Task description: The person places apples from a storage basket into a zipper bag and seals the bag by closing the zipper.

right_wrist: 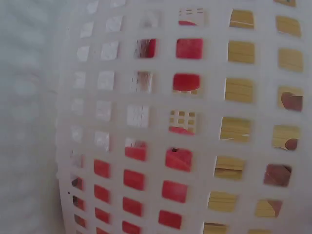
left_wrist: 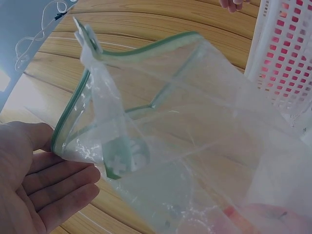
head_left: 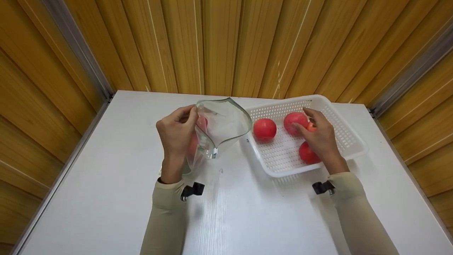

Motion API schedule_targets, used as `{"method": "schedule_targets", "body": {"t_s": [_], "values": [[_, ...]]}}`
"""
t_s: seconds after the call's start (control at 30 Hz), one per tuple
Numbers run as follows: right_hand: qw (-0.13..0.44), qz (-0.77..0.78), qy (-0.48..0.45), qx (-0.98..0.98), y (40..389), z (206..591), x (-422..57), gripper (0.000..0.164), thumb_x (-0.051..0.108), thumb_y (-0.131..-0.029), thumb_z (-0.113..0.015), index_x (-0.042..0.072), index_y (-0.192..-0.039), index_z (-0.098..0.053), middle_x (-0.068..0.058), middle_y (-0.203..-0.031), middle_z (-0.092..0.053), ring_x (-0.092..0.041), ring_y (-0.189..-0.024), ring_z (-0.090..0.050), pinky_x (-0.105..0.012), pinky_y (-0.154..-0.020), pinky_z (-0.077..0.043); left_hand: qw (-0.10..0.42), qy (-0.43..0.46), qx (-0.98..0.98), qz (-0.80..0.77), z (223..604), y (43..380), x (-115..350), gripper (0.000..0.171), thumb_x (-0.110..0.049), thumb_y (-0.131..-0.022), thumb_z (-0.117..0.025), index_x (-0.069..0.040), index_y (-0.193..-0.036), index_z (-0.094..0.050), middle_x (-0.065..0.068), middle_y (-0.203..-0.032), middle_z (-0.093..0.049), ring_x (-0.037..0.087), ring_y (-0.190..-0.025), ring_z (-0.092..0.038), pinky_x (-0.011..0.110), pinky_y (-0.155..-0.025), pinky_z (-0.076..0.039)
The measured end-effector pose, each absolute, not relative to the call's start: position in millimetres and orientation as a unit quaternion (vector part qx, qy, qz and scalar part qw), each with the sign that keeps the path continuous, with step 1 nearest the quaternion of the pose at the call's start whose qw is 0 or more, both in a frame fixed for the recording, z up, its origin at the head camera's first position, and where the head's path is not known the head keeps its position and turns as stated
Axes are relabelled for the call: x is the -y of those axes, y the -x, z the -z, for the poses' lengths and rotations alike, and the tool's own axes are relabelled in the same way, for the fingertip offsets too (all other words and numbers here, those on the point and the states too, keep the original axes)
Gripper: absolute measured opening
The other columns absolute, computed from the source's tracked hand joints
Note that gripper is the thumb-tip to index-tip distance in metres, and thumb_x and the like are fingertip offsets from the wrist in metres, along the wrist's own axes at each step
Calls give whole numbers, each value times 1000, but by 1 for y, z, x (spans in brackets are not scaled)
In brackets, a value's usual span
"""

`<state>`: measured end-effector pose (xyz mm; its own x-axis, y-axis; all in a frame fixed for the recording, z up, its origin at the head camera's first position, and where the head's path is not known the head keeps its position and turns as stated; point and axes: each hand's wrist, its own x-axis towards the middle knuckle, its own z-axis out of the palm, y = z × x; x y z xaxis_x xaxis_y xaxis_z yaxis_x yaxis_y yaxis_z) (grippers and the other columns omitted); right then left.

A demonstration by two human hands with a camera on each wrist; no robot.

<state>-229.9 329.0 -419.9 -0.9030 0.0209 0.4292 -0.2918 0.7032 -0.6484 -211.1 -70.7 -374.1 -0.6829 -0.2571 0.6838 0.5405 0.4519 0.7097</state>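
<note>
No text can be read; the clear bag's point(left_wrist: 209, 129) green print point(left_wrist: 127, 150) is illegible

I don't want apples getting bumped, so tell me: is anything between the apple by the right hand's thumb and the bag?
Yes. Left of that apple sits another apple, roughly on the straight path, then the left wall of the white basket before the bag.

Basket point(head_left: 276, 174) is nr desk's point(head_left: 247, 219) far R corner; apples point(head_left: 264, 129) lie in it, one at its L side. Bag point(head_left: 230, 124) is L of basket, twd far edge, w/ fruit point(head_left: 193, 146) inside. L hand point(head_left: 176, 132) is at bag's L side, R hand point(head_left: 321, 136) above basket. Wall point(head_left: 219, 46) stands behind far edge.
</note>
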Motion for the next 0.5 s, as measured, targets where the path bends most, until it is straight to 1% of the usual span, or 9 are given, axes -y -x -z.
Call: {"method": "schedule_targets", "body": {"t_s": [0.17,0.4,0.5], "values": [[182,-376,-41,908,229,423,-340,71,28,-94,-84,4,-153,-52,-18,-152,-55,-40,-132,-56,-59,-106,-50,400,99,750,518,375,212,70,11,-3,-95,-75,4,-98,-83,12,-91,-80,16,-73,-77,17,-69,-59],[175,-370,-32,912,231,424,-355,66,20,-98,-80,2,-154,-51,-22,-153,-53,-45,-139,-52,-62,-110,-45,398,92,748,523,376,212,71,12,-3,-94,-76,3,-101,-83,13,-95,-80,16,-78,-78,19,-71,-60],[157,-370,-16,915,230,422,-362,69,24,-99,-78,4,-157,-47,-22,-156,-50,-47,-139,-50,-63,-109,-46,395,93,743,531,376,212,71,12,-3,-94,-76,3,-101,-83,12,-95,-80,16,-79,-78,21,-72,-61]]}}
